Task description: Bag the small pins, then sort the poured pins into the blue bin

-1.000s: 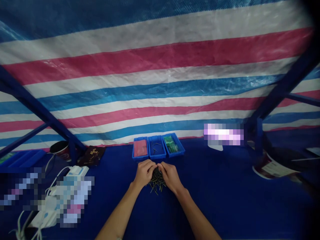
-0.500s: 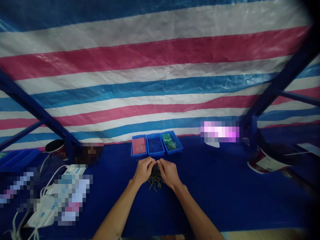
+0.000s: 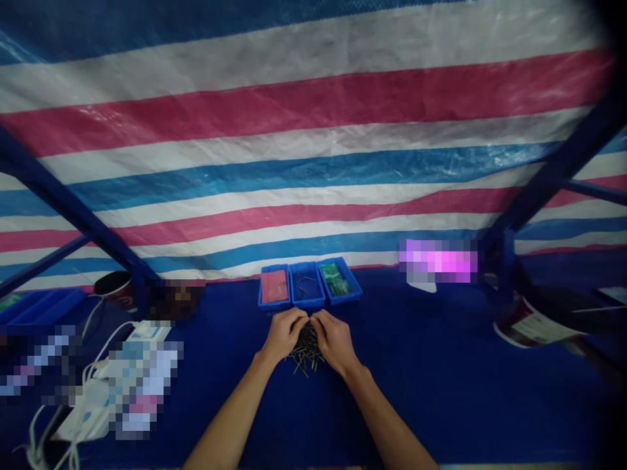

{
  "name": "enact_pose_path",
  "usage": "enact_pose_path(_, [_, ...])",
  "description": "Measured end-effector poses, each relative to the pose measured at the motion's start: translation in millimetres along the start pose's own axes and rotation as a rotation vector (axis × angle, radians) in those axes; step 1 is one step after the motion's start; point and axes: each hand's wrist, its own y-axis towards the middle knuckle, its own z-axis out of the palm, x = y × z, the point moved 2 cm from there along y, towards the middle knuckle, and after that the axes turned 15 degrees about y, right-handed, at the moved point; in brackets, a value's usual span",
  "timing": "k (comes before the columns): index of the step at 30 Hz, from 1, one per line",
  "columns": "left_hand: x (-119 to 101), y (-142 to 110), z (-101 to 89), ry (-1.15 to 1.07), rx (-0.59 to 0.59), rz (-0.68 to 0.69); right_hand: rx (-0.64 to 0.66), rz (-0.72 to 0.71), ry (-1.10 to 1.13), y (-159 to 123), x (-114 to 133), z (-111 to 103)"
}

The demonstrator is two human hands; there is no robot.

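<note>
A loose pile of thin dark metal pins (image 3: pixel 307 356) lies on the blue-covered table. My left hand (image 3: pixel 283 335) and my right hand (image 3: pixel 334 341) curve over the pile's far end from either side, fingers bunched and touching the pins. My fingers hide that end of the pile, so I cannot tell whether they hold any pins. Just beyond my hands stand three blue plastic bins in a row. The left bin (image 3: pixel 273 306) holds a flat red item, the middle bin (image 3: pixel 307 304) a few dark pins, and the right bin (image 3: pixel 347 298) a green item.
A striped tarp (image 3: pixel 313 163) hangs behind the table, crossed by blue frame bars (image 3: pixel 68 215). Left of my hands are a white power strip (image 3: pixel 151 333), white cables and pixelated objects. A red-and-white container (image 3: pixel 531 324) stands at the right.
My hands remain at the pile's far end with only small shifts. The whole view has moved slightly.
</note>
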Motion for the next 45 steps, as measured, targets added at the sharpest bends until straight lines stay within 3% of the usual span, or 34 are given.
enact_pose_path(25, [5.6, 1.4, -0.9, -0.024, -0.027, -0.042, -0.054, -0.017, 0.087, 1.0, -1.6, 2.9])
enact_pose_path(37, [3.4, 0.4, 2.4, -0.057, -0.029, 0.010, -0.036, 0.017, -0.086, -0.3, -4.8, 1.7])
enact_pose_path(45, [5.1, 0.0, 0.4, -0.013, -0.027, -0.012, -0.037, -0.029, 0.037, -0.1, -1.4, 0.5])
